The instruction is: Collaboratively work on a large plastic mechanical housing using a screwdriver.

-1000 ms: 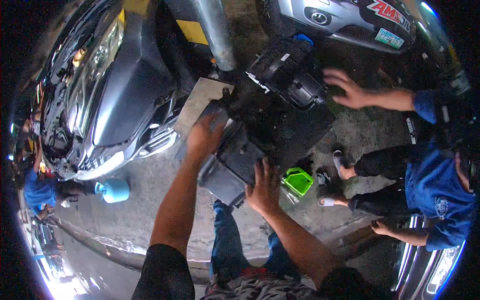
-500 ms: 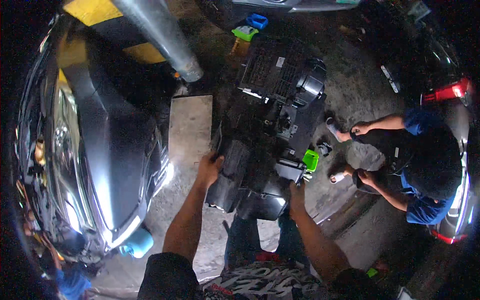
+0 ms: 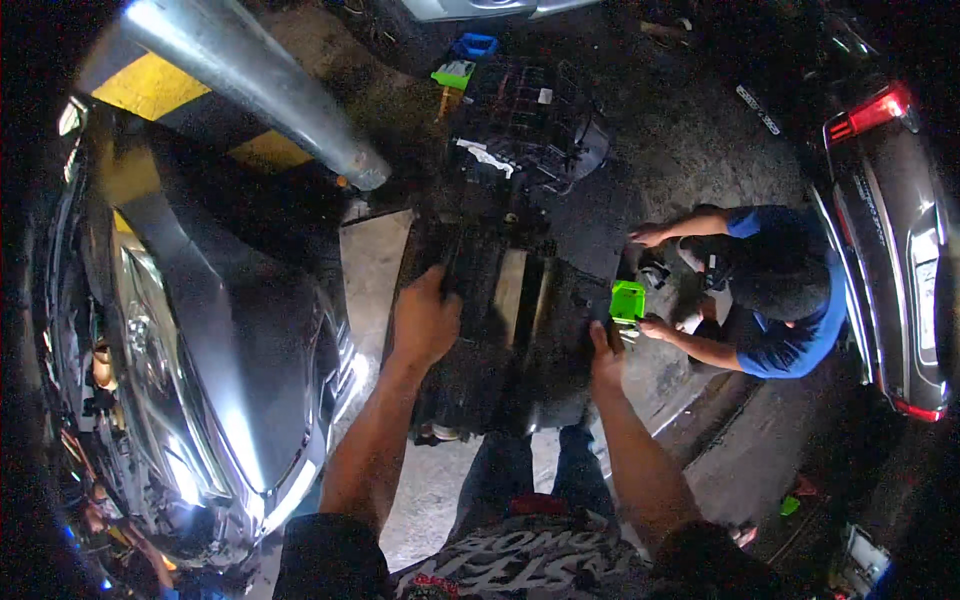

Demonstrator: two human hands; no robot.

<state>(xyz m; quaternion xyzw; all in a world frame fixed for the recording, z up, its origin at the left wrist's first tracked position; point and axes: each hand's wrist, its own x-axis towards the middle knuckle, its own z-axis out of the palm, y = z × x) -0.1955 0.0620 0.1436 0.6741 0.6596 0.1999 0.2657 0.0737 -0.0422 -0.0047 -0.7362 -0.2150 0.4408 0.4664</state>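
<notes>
Apparently, left hand (image 3: 428, 320) and right hand (image 3: 606, 357) are gripping the mid-frame black plastic housing (image 3: 478, 385); uneven support is risking tipping.

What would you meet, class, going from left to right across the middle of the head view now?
Dark car → beige board → left hand → black plastic part between the hands → right hand → co-worker's blue shirt → car with red taillights.
</notes>
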